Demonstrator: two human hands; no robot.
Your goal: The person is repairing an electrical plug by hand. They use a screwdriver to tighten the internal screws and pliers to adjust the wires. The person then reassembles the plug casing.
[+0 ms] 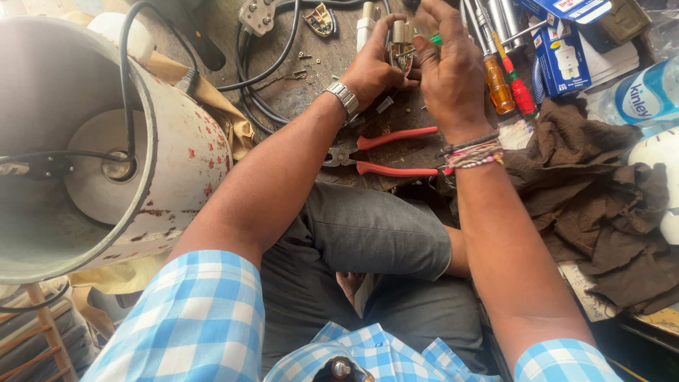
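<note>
Your left hand point(371, 67) and right hand point(445, 67) meet over the far part of the surface point(332, 56), both working one small electrical plug point(402, 51) with brass pins. Left grip: closed round the plug's body from its left side, thumb and fingers wrapped, pins pointing up and away from you. Right grip: fingers narrowed onto a slim green-handled tool point(433, 40), which lies roughly crosswise, tip toward the plug from the right; how firmly it is pinched cannot be told. The plug's long axis runs near upright, tilted slightly away from you. It sits between the two hands, touching the left, just beside the right fingertips; the left hand is the nearer and carries it. Toward you from the plug, red-handled pliers point(389, 152) lie flat with handles pointing right. Right of the plug: screwdrivers with orange and red handles point(506, 85), a blue-and-white box point(559, 60), a brown cloth point(594, 184). Left of the plug: black cables point(269, 67) and a large white metal drum point(106, 148).
</note>
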